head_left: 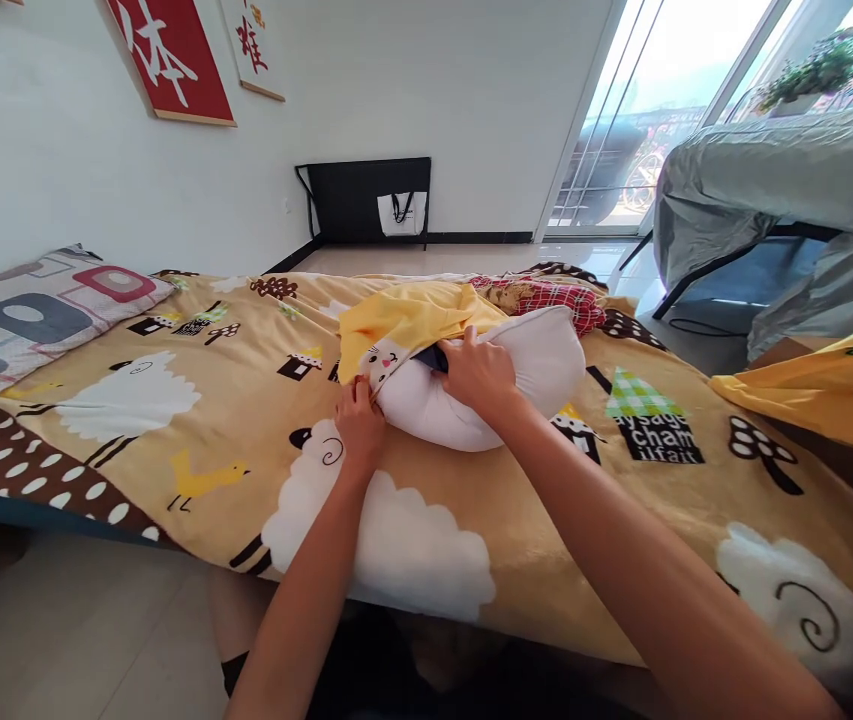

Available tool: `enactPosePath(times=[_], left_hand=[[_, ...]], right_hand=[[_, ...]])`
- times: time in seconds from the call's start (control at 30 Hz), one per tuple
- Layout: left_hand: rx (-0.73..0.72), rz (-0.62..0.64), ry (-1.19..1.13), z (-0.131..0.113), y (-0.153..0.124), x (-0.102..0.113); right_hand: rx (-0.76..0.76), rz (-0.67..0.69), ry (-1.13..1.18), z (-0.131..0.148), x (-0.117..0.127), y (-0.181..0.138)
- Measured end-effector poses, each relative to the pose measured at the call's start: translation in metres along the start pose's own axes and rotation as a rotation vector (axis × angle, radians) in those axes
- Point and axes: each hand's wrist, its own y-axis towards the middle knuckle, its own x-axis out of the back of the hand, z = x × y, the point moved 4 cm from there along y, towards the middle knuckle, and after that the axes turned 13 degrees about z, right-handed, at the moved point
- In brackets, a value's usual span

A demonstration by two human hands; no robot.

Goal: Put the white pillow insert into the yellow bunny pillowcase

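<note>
Pillow, white (546,365), one: lying on the bed near its front edge, partly inside a cover; its right end bare. Cover, yellow with a printed animal face (411,310), one: drawn over the far left part of the pillow.

Hands, two. Left hand (360,415): at the near left corner of the cover, fingers closed on its edge, with the pillow just to their right. Right hand (482,372): on top of the pillow beside the cover's opening, fingers bent, the pillow beneath them; whether they grip anything cannot be told. Dark item (433,357), one: at the right fingertips, mostly hidden, kind unclear.

Bed sheet, tan, printed with sheep and houses (246,420), one: under all the above. Checked cloth, red (557,297), one: just beyond the pillow. Patterned pillow (43,318), one: at the bed's left end, well apart from the hands.

Wall hangings, two: one red (171,60), one white (252,45). Bag, white (402,214), one: against a black panel (343,195). Plant (820,72), one: upper right.
</note>
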Motion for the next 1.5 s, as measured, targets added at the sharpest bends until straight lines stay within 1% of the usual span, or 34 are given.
enactPosePath(times=[0.07,0.13,0.2,0.3,0.4,0.47,0.6,0.67,0.73,0.8,0.87,0.93,1.0,1.07,1.13,1.23,1.3,1.4,1.5], left_hand=[[0.011,0.02,-0.124,0.0,-0.009,-0.009],[0.033,-0.009,-0.222,-0.003,-0.018,-0.013],[0.039,-0.055,-0.257,-0.009,-0.026,-0.015],[-0.062,-0.08,-0.221,-0.022,-0.03,-0.014],[-0.22,-0.075,-0.178,-0.033,-0.017,-0.007],[-0.281,-0.117,-0.188,-0.037,-0.002,0.002],[-0.343,-0.227,-0.297,-0.049,0.025,0.022],[-0.375,-0.248,-0.337,-0.056,0.03,0.029],[-0.41,-0.262,-0.35,-0.061,0.031,0.032],[-0.452,-0.27,-0.328,-0.065,0.029,0.033],[-0.487,-0.298,-0.289,-0.068,0.026,0.032],[-0.514,-0.351,-0.253,-0.072,0.02,0.03],[-0.558,-0.379,-0.221,-0.076,0.014,0.026],[-0.606,-0.351,-0.187,-0.08,0.007,0.019],[-0.635,-0.306,-0.14,-0.078,0.002,0.013],[-0.627,-0.286,-0.037,-0.065,-0.008,0.007],[-0.575,-0.287,-0.01,-0.053,-0.015,0.004],[-0.399,-0.293,-0.04,-0.041,-0.026,-0.002],[-0.225,-0.225,-0.026,-0.04,-0.034,-0.01]], right_hand=[[0.002,-0.013,0.017,0.002,0.0,0.001],[-0.001,-0.032,0.023,0.004,0.0,0.001],[-0.015,-0.048,0.032,0.006,0.002,0.001],[-0.058,-0.043,0.063,0.005,0.004,0.004],[-0.068,-0.025,0.093,-0.001,0.01,0.007],[-0.03,-0.031,0.109,-0.008,0.017,0.007],[0.05,-0.021,0.161,-0.029,0.028,-0.001],[0.078,-0.007,0.195,-0.038,0.029,-0.007],[0.116,0.004,0.211,-0.041,0.027,-0.013],[0.097,-0.019,0.185,-0.037,0.023,-0.016],[0.023,-0.079,0.123,-0.026,0.019,-0.015],[-0.026,-0.125,0.062,-0.011,0.014,-0.008],[-0.036,-0.122,0.016,0.002,0.008,0.004],[-0.053,-0.107,-0.02,0.008,0.003,0.016],[-0.063,-0.105,-0.038,0.009,0.0,0.025],[-0.025,-0.123,-0.004,0.007,0.0,0.023],[0.012,-0.121,0.033,0.005,0.002,0.015],[0.086,-0.082,0.075,0.001,0.004,-0.004],[0.172,-0.042,0.108,-0.007,0.002,-0.023]])
